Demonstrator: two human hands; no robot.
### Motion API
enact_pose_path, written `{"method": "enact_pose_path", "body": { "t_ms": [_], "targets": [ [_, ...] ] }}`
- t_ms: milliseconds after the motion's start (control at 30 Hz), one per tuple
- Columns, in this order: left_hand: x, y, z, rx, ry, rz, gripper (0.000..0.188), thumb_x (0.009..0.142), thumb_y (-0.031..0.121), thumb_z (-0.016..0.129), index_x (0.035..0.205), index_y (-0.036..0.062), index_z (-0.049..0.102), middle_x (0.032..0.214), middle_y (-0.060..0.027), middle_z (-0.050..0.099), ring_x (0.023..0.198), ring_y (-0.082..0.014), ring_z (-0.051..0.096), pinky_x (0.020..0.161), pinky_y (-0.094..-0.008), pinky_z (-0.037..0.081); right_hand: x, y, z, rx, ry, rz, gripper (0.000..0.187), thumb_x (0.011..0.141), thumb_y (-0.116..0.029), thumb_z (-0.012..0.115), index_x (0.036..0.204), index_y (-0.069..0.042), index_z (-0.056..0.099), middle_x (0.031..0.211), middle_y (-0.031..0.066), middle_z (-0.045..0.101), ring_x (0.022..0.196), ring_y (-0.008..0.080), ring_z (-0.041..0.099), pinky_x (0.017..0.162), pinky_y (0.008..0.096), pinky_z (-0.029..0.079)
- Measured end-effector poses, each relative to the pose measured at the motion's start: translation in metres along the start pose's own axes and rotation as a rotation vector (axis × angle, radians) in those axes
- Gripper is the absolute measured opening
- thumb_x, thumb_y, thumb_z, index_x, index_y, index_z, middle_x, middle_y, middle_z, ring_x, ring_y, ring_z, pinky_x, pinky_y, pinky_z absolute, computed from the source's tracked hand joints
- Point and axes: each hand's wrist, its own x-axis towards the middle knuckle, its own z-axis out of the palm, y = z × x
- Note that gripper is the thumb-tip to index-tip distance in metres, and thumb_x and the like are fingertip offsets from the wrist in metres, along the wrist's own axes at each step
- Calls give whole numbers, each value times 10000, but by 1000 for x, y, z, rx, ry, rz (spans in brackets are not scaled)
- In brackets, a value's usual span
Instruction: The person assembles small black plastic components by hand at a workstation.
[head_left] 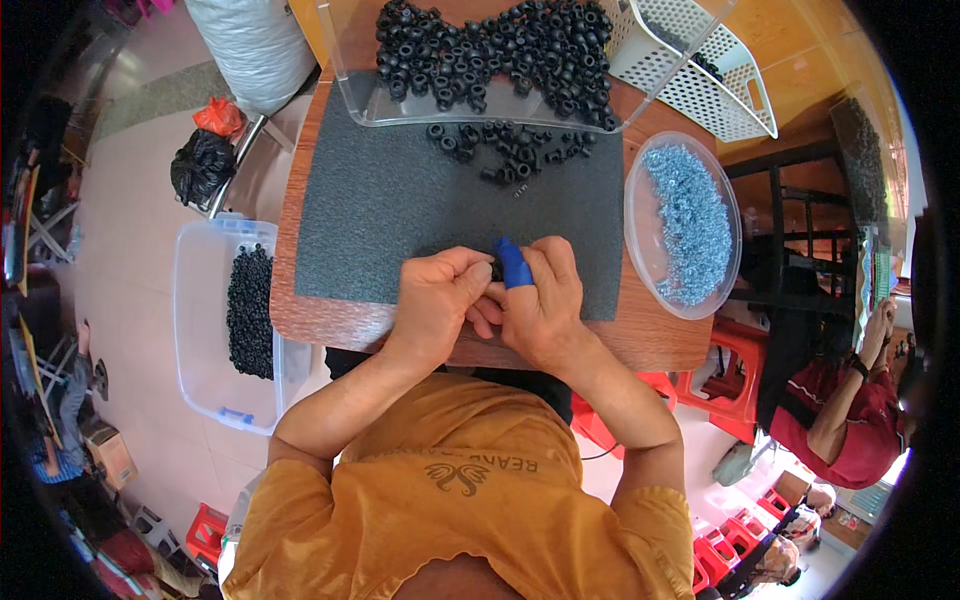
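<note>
Left hand and right hand meet over the mat, both pinching one black ring between fingertips for control. Ring pile and screw dish sit within reach.

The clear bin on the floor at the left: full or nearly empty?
Partly filled: the clear bin holds one heap of black rings along its right side; the rest shows bare bottom.

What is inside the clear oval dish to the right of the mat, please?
The clear oval dish holds a heap of small silvery-blue metal parts, too small to identify. The heap hides most of the bottom.
</note>
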Motion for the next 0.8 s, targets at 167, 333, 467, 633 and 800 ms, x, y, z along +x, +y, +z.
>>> {"method": "enact_pose_path", "body": {
  "t_ms": [167,333,467,633,800],
  "targets": [
    [0,-4,3,29,42,48,181,927,79,477,905,-50,602,697,-88,624,525,-119,575,433,-218,473,7,0,1,-40,2,-94,253,450,-108,531,660,6,448,699,162,426,629,284,391,514,390,304],
    [1,-3,5,194,76,87,198,933,93,468,862,-24,610,656,-51,579,507,-98,546,420,-211,455,9,-3,-8,-86,-80,-166,240,457,-138,518,636,2,443,661,144,405,618,272,372,520,389,296],
    [3,1,5,213,37,44,213,939,110,460,889,-32,611,692,-69,606,519,-107,563,416,-214,452,8,1,-12,-77,-109,-158,218,480,-114,529,645,4,449,656,146,418,626,274,386,520,384,301],
    [4,1,-4,30,-75,-63,254,935,166,501,982,-67,587,740,-129,633,552,-184,608,421,-255,487,3,4,-12,-42,-4,-89,216,568,-54,642,669,13,463,692,159,469,634,282,427,512,382,335],
    [2,5,-4,23,-47,-57,256,942,171,489,935,-58,605,747,-108,640,553,-132,601,417,-217,465,3,7,-17,63,0,19,351,609,-8,729,900,77,550,766,144,540,622,299,504,492,363,419]
  ]
}}
